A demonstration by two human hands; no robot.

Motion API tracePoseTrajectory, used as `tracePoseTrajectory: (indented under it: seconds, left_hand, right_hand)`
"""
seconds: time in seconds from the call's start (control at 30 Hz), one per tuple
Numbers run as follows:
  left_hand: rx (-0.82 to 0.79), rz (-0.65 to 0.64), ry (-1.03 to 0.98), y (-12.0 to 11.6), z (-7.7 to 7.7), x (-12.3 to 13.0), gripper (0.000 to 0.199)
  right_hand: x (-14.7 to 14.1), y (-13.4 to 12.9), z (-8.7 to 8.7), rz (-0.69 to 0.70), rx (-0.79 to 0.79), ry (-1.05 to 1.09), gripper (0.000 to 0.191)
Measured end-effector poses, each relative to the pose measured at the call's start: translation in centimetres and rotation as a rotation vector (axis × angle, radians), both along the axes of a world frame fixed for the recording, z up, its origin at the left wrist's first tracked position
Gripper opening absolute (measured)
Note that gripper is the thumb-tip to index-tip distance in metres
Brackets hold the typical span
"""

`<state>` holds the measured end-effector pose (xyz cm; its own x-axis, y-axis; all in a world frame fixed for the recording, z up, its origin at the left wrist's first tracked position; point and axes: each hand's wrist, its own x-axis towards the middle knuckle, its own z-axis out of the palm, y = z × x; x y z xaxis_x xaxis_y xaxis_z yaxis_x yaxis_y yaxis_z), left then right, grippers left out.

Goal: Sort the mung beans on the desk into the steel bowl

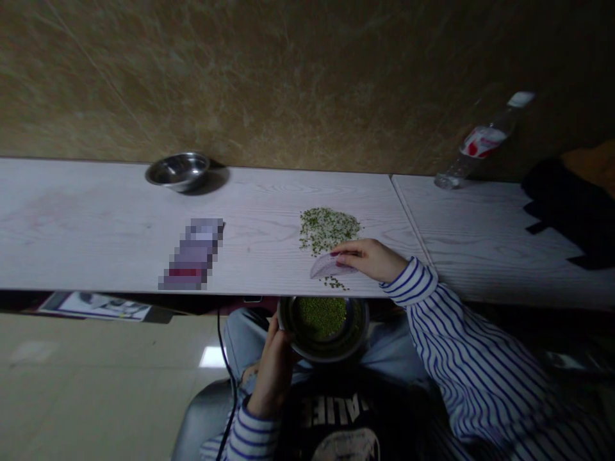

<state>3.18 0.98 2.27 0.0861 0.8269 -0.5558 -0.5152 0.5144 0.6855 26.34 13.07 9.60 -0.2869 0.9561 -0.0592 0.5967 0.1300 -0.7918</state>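
My left hand (276, 358) grips the rim of a metal bowl (361, 330) held over my lap, just below the table's front edge. Small green beans, like mung beans (323, 317), lie inside it. Pinched between the thumb and fingers of my right hand (368, 256) is a thin, curved, pale lilac sheet (327, 266); its exact kind is unclear. It rests low over the tabletop, between a spread patch of green beans (329, 227) with pale bits among them and a few loose beans (334, 283) near the edge.
On the pale wood-grain table (259, 205), a second metal bowl (177, 171) stands at the back left. A blurred-out flat object (195, 253) lies in front of it. Toward the right are a clear plastic bottle (483, 141) and dark cloth (567, 205). A black cable (225, 358) hangs by my lap.
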Motion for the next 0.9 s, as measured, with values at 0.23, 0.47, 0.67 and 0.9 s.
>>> tracePoseTrajectory:
  seconds: [0.23,0.47,0.67,0.9]
  left_hand:
    - [-0.009,-0.019,0.001,0.1,0.0,0.1,0.061]
    - [-0.013,-0.004,0.002,0.0,0.0,0.4,0.063]
    - [-0.006,0.005,-0.018,-0.1,0.2,0.9,0.064]
    - [0.025,-0.024,-0.044,-0.4,0.1,1.1,0.058]
  right_hand:
    - [0.6,-0.1,0.8,0.089,-0.143,0.036,0.025]
    - [0.9,-1.2,0.6,0.093,-0.201,0.079,0.026]
    - [1.0,-2.8,0.5,0.079,-0.153,0.04,0.025]
    - [2.9,-4.4,1.1,-0.194,-0.016,0.028,0.028]
